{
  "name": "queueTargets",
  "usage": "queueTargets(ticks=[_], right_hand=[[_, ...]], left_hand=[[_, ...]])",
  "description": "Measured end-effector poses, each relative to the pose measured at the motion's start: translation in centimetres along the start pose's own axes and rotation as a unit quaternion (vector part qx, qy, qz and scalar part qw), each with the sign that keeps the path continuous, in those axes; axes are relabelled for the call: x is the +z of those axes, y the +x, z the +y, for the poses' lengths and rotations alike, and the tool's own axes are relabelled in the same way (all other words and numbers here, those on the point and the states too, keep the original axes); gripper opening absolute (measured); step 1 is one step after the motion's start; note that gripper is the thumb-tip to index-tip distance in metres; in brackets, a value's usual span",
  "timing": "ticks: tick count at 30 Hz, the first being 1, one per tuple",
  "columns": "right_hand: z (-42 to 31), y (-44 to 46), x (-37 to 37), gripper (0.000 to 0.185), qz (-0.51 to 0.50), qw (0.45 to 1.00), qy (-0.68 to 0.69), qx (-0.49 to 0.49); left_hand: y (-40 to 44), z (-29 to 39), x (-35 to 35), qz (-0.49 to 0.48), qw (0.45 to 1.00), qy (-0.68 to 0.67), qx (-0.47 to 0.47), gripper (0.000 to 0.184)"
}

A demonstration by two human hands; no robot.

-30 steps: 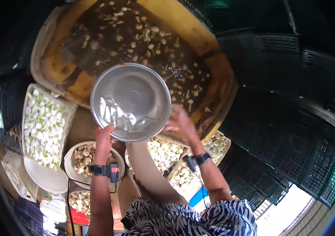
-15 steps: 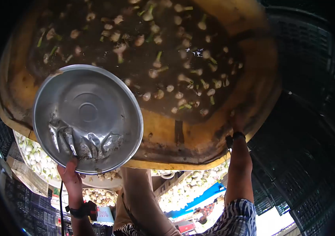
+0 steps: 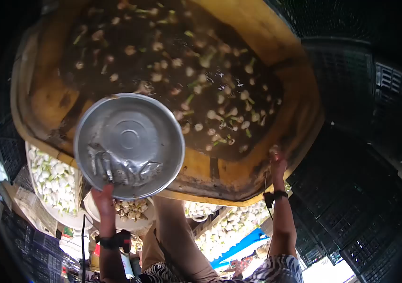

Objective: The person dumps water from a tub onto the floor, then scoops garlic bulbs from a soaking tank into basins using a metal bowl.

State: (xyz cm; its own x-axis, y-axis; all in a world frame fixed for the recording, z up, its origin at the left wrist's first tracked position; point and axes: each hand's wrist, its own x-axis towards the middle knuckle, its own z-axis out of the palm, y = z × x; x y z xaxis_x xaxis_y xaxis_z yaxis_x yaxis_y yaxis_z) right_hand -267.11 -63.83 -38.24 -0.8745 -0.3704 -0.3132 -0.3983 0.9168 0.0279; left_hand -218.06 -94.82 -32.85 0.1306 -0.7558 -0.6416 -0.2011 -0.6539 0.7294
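Note:
My left hand (image 3: pixel 104 200) grips the near rim of a round metal basin (image 3: pixel 130 139), thumb over the edge. The basin is tilted toward me above the near left side of a yellow tub (image 3: pixel 196 172). Several shiny silvery pieces (image 3: pixel 107 165) with dark specks lie in its lower part; I cannot tell their kind. Murky brown water fills the tub, with many pale onion-like bulbs (image 3: pixel 211 114) with green stems floating in it. At the tub's right inner wall, my right hand (image 3: pixel 279 164) is closed around a small pale bulb (image 3: pixel 274 150), partly hidden by the fingers.
Below the tub stand a wide basket of white bulbs (image 3: pixel 52 181) on the left and a bowl of brownish bulbs (image 3: pixel 132 210) near my legs. More white bulbs (image 3: pixel 234 226) lie beside a blue sheet (image 3: pixel 241 247). Dark plastic crates (image 3: pixel 366 188) line the right side.
The basin and my left hand appear further right in view. My right hand, earlier dark and blurred at the tub wall, now shows clearly with a bulb. The camera view has shifted too.

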Motion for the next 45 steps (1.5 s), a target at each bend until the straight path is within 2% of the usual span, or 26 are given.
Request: queueTargets(ticks=[2,4,6,7,10,12,14,15,16,17,18,19,20,21,24,27,29,31,33,34,38,40,41,43,44,45], right_hand=[[-4.3,-2.1,-0.9,0.043,-0.161,0.951,0.262,-0.042],[-11.6,-5.7,-3.7,0.051,-0.231,0.852,0.468,0.037],[-17.8,-10.4,-4.4,0.051,-0.275,0.751,0.598,-0.061],[-20.2,-11.8,-4.1,0.051,-0.281,0.743,0.603,-0.074],[-24.4,-13.1,-2.9,0.052,-0.394,0.677,0.622,-0.011],[-23.9,-10.7,0.7,0.056,-0.369,0.675,0.601,0.218],[-16.0,-4.8,10.4,0.045,-0.413,0.716,0.552,-0.108],[-17.2,-2.8,8.7,0.039,-0.286,0.826,0.422,-0.241],[-20.7,-0.1,4.8,0.032,-0.145,0.882,0.266,-0.36],[-28.9,-0.5,-2.7,0.03,-0.159,0.819,0.55,-0.042],[-27.8,5.1,-0.1,0.047,-0.12,0.887,0.403,-0.193],[-34.3,4.2,-7.2,0.061,0.003,0.879,0.34,-0.333],[-35.8,6.6,-7.6,0.071,-0.025,0.946,0.194,-0.259],[-37.5,8.4,-8.0,0.07,0.039,0.93,0.156,-0.33],[-40.8,15.4,-4.8,0.067,0.152,0.885,0.028,-0.438],[-43.2,18.4,-2.6,0.064,0.128,0.891,-0.001,-0.436],[-43.7,19.7,-1.0,0.063,0.086,0.871,0.043,-0.482],[-42.6,19.5,0.7,0.062,0.038,0.851,0.088,-0.516],[-41.8,18.5,2.2,0.058,0.05,0.833,-0.034,-0.551],[-41.2,17.2,2.1,0.055,-0.015,0.86,-0.015,-0.51],[-37.7,15.4,3.8,0.066,-0.095,0.869,0.019,-0.485],[-36.6,14.7,4.5,0.066,-0.117,0.88,-0.018,-0.46],[-35.9,14.0,4.7,0.065,-0.136,0.89,-0.053,-0.433],[-34.4,12.4,5.3,0.065,-0.127,0.894,-0.027,-0.428],[-33.6,11.4,5.8,0.065,-0.117,0.897,-0.003,-0.426],[-32.9,10.4,6.4,0.065,-0.107,0.899,0.022,-0.425]], left_hand=[[-1.2,2.7,1.6,-0.013,1.0,0.007,-0.015,0.02],[-1.7,3.0,1.3,-0.047,0.998,0.003,-0.046,0.024],[-1.6,1.1,1.0,-0.079,0.992,0.051,-0.083,0.024],[-1.6,1.3,1.5,-0.086,0.986,0.103,-0.098,0.021],[-2.4,3.5,5.1,-0.152,0.979,-0.029,-0.131,0.008],[-1.8,3.2,7.2,-0.168,0.975,-0.026,-0.143,0.007],[-0.1,5.0,9.6,-0.191,0.971,-0.039,-0.14,0.012],[2.2,5.2,10.5,-0.238,0.951,0.019,-0.194,0.023],[4.0,4.3,11.4,-0.255,0.95,-0.007,-0.178,0.043],[6.6,3.8,12.5,-0.288,0.951,-0.017,-0.111,0.064],[9.3,3.6,13.2,-0.244,0.967,0.073,-0.026,0.074],[12.8,1.9,14.7,-0.204,0.976,-0.063,-0.037,0.073],[16.1,1.3,15.3,-0.142,0.987,0.029,0.063,0.067],[19.1,1.5,15.4,-0.062,0.944,0.267,0.185,0.061],[25.2,2.1,16.6,-0.088,0.937,0.268,0.205,0.061],[30.4,0.2,17.4,-0.093,0.891,0.424,0.135,0.063],[31.4,-0.7,17.8,-0.039,0.804,0.508,0.305,0.067],[31.8,-1.1,18.4,-0.08,0.852,0.475,0.205,0.065],[31.6,-1.4,18.5,-0.21,0.764,0.558,0.247,0.061],[31.4,-0.6,18.8,-0.269,0.762,0.572,0.14,0.062],[30.6,-2.3,18.4,-0.193,0.764,0.581,0.203,0.063],[28.5,-0.2,17.8,-0.226,0.68,0.687,0.124,0.063],[28.6,-1.1,17.2,-0.226,0.678,0.688,0.123,0.063],[28.9,-3.7,15.6,-0.31,0.807,0.487,0.124,0.061],[27.6,-4.2,15.6,-0.211,0.787,0.546,0.193,0.06],[27.0,-4.2,15.4,-0.209,0.786,0.549,0.192,0.06]])
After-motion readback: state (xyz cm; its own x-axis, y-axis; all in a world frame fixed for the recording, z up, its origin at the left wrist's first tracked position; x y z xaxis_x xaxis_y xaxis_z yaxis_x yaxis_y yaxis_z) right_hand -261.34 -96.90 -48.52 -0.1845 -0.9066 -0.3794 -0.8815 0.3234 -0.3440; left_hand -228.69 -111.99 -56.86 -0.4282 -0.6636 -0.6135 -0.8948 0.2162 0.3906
